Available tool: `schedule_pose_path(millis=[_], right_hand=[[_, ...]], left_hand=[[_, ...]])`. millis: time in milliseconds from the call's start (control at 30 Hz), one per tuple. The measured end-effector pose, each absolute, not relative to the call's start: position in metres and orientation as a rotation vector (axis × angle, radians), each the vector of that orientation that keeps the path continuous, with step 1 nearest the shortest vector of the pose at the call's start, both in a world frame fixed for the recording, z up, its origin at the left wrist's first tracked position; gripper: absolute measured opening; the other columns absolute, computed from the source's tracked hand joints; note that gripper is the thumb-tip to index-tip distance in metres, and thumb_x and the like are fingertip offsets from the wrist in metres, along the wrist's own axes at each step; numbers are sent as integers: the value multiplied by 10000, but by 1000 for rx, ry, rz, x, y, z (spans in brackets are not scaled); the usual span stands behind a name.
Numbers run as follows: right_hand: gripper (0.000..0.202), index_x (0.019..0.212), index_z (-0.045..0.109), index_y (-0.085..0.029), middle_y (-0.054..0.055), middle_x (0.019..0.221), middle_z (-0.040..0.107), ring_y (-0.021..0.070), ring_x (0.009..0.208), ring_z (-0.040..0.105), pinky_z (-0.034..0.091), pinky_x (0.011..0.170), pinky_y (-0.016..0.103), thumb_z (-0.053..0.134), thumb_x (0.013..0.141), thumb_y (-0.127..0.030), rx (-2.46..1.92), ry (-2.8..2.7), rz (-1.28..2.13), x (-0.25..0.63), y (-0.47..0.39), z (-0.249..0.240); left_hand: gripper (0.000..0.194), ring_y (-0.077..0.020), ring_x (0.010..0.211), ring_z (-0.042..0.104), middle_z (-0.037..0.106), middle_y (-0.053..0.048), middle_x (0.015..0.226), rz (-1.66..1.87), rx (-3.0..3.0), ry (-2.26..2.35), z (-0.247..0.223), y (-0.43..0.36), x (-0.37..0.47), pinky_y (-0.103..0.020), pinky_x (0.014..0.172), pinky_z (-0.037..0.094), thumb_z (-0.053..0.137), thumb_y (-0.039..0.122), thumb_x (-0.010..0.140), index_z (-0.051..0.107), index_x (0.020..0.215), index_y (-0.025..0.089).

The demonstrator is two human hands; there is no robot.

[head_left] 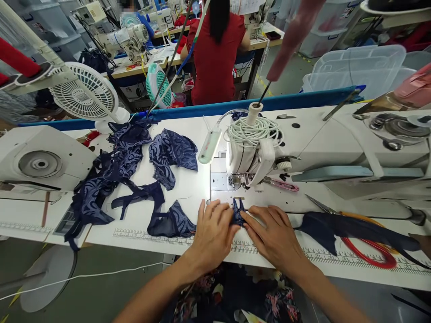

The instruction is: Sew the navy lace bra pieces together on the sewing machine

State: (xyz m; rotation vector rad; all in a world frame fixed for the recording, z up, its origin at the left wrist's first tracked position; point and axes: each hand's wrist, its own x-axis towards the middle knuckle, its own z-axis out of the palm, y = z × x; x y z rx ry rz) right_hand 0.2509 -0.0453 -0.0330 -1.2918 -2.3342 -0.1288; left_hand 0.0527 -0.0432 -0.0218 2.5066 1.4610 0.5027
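Note:
A navy bra (238, 214) with patterned lace cloth lies on the sewing table in front of me, below the needle area of the sewing machine (249, 157). My left hand (215, 231) is closed on its left side, thumb and fingertips at the cloth's edge. From the other side my right hand (271, 235) pinches the same small lace part between thumb and forefinger. A lace cup (182, 219) emerges left of my left hand, and a plain dark band (323, 229) stretches out to the right. Whatever lies beneath my palms is hidden.
Scissors (367, 255) with red and orange handles lie partly under the band. More navy bras (124, 157) are heaped at the left, beside a white fan (84, 92). A pink-handled tool (281, 183) rests by the machine. A person in red (215, 58) sits beyond the table.

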Motion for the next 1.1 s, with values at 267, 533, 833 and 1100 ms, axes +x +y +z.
schedule_pose_path(millis=[267, 533, 833, 1100], right_hand=[[276, 1199, 615, -202, 92, 1012, 672, 220, 927, 612, 462, 845, 376, 542, 935, -233, -1307, -2263, -67, 254, -52, -36], [355, 1242, 540, -265, 27, 889, 654, 158, 791, 649, 550, 662, 268, 563, 912, -396, -1408, -1629, 891, 239, -43, -23], [364, 1178, 576, -252, 27, 858, 621, 157, 785, 611, 547, 697, 293, 628, 857, -416, -1242, -1499, 1219, 229, -39, -9], [307, 1135, 551, -240, 33, 892, 640, 174, 829, 630, 552, 722, 323, 601, 871, -390, -1273, -1513, 1244, 233, -37, -14]], left_hand=[[110, -212, 876, 492, 538, -45, 915, 675, 2229, 1674, -24, -40, 71, -376, 748, 447, 567, 153, 894, 493, 823, 193], [103, -190, 857, 534, 598, -20, 872, 848, 2014, 1474, -15, -49, 60, -360, 800, 435, 481, 259, 965, 531, 895, 203], [289, -135, 730, 507, 586, -17, 823, 791, 1569, 1285, -3, -43, 52, -246, 629, 431, 446, 398, 966, 591, 860, 171], [201, -161, 778, 525, 577, -10, 813, 759, 1804, 1315, 0, -43, 52, -288, 698, 431, 436, 277, 971, 539, 821, 190]])
